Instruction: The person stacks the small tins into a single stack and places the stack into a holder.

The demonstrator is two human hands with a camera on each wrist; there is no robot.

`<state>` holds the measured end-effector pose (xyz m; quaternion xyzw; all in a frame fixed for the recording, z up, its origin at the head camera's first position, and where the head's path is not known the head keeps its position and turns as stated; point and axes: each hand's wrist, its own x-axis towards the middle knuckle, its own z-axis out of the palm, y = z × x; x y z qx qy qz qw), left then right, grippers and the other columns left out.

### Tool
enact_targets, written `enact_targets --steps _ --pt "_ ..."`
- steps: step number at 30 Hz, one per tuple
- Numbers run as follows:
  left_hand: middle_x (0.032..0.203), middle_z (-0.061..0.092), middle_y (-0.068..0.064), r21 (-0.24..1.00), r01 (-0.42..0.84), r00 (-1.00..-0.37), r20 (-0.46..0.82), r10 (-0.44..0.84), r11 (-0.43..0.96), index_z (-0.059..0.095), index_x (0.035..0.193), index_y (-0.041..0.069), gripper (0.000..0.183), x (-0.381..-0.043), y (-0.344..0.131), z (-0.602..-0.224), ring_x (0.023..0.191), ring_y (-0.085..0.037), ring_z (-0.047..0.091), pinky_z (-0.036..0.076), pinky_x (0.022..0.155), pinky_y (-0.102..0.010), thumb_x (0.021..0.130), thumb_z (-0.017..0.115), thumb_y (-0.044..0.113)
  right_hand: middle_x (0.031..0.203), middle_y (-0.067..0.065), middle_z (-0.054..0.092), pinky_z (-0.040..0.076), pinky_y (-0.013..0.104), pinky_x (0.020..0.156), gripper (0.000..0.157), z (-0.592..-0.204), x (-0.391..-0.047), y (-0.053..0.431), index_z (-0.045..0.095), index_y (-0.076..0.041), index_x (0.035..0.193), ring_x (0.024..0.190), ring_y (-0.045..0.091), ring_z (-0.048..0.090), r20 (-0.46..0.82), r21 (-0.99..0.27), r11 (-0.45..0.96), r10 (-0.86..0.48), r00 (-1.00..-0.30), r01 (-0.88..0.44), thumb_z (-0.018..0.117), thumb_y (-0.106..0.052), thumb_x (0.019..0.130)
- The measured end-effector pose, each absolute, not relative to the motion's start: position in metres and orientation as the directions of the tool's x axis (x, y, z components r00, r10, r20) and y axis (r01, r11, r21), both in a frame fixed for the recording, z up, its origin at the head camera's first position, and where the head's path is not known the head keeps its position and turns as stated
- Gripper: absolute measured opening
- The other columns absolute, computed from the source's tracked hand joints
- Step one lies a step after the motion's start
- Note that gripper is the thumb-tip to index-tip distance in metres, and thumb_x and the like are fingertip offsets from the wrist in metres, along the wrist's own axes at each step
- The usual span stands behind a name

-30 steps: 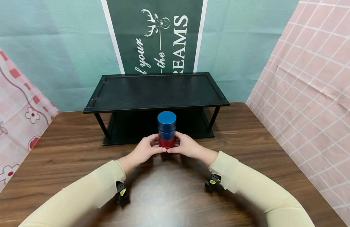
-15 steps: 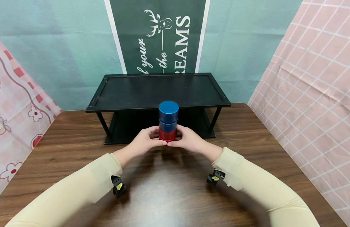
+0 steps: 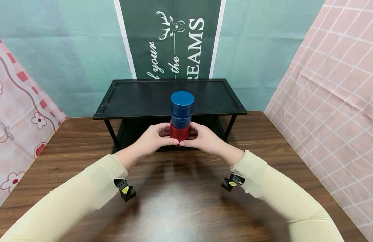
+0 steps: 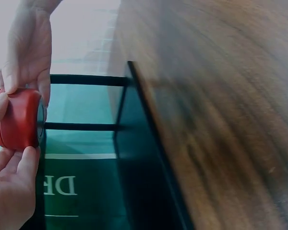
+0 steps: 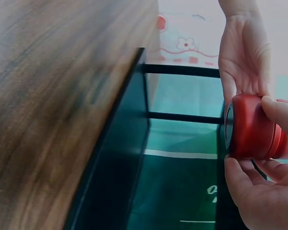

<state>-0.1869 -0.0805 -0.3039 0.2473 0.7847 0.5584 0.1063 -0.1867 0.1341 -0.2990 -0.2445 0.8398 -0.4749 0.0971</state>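
Note:
Two round metal-looking canisters stand upright one on the other, a blue canister [image 3: 182,109] over a red canister [image 3: 179,132]. My left hand [image 3: 153,137] grips the red one from the left, and my right hand [image 3: 206,139] grips it from the right. Both thumbs meet at its near side, with fingers curled behind. In the left wrist view the red canister [image 4: 21,117] shows a dark base, raised above the tabletop. The blue canister's top overlaps the shelf's upper board in the head view.
A black two-tier shelf [image 3: 169,97] with thin posts stands at the back of the brown wooden table [image 3: 171,201], just beyond the hands. Behind it hangs a teal cloth [image 3: 250,50]. Pink patterned cloths flank the table on the left [image 3: 20,101] and right [image 3: 334,101].
Both hands have lifted the stacked canisters upward, from near the tabletop until the blue top overlaps the upper shelf board. The head view has shifted slightly.

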Motion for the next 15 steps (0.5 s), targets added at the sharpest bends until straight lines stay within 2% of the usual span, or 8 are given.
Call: enact_targets --steps 6,15 --pt "0.120 0.061 -0.008 0.938 0.256 -0.853 0.106 0.510 0.232 0.055 0.126 0.006 0.049 -0.189 -0.080 -0.288 0.107 -0.020 0.059 0.048 0.091 -0.037 0.082 0.073 0.016 0.119 0.004 0.060 0.050 0.031 0.088 0.056 -0.286 -0.189 0.135 0.048 -0.009 0.130 0.102 0.016 0.060 0.105 -0.842 0.419 -0.492 -0.864 -0.341 0.074 -0.021 0.081" --pt "0.123 0.059 -0.006 0.928 0.253 -0.847 0.077 0.526 0.272 0.052 0.130 0.008 0.054 -0.199 -0.083 -0.263 0.109 -0.020 0.057 0.044 0.096 -0.040 0.083 0.072 0.023 0.118 0.003 0.061 0.049 0.034 0.088 0.056 -0.266 -0.194 0.136 0.050 -0.010 0.128 0.103 0.015 0.059 0.121 -0.818 0.456 -0.459 -0.880 -0.350 0.073 -0.030 0.081"
